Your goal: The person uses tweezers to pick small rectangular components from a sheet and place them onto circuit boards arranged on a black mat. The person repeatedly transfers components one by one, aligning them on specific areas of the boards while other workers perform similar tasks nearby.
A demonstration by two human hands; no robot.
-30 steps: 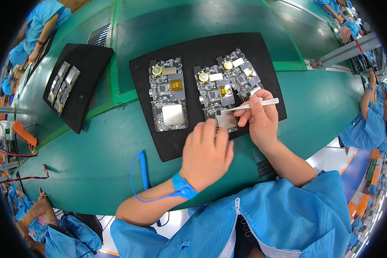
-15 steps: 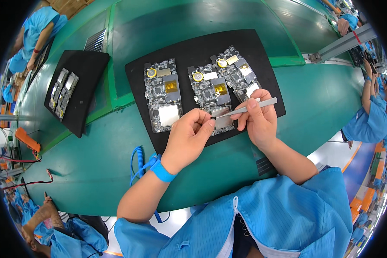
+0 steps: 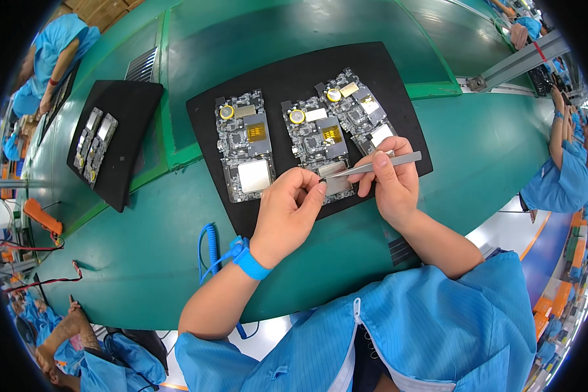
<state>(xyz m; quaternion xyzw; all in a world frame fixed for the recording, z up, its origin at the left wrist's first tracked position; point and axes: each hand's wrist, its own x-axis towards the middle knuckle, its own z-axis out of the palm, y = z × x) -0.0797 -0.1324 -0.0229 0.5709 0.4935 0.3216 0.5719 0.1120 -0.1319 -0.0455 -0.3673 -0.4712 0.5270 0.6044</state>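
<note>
Tweezers (image 3: 389, 162) sit in the right hand (image 3: 396, 186), thumb and fingers closed firmly round the shank, points reaching over the lower part of the middle board (image 3: 312, 140) (using that board as landmark throughout). Tips look nearly together; can't tell if they bite on anything. Left hand (image 3: 284, 210) is at the middle board's lower left edge, thumb and forefinger pinched together on a small dark piece (image 3: 322, 180), right where the tweezer tips end. Progress: looks mid-step on the middle board, its yellow-ringed cell (image 3: 297, 116) and silver plate (image 3: 339, 185) both present, the small dark piece apparently not settled or not fully off; which of those, can't tell. Left board (image 3: 239, 147), left of the middle board, and right board (image 3: 358, 108), tilted just beside it on the right, carry cells and plates too, no fingers working on them; done or waiting, not clear. All three lie on the large black mat (image 3: 408, 124) under the middle board. More boards (image 3: 97, 144) on a smaller mat (image 3: 137, 134), well left of the middle board, also unhandled, so possibly left over work or finished stock
</note>
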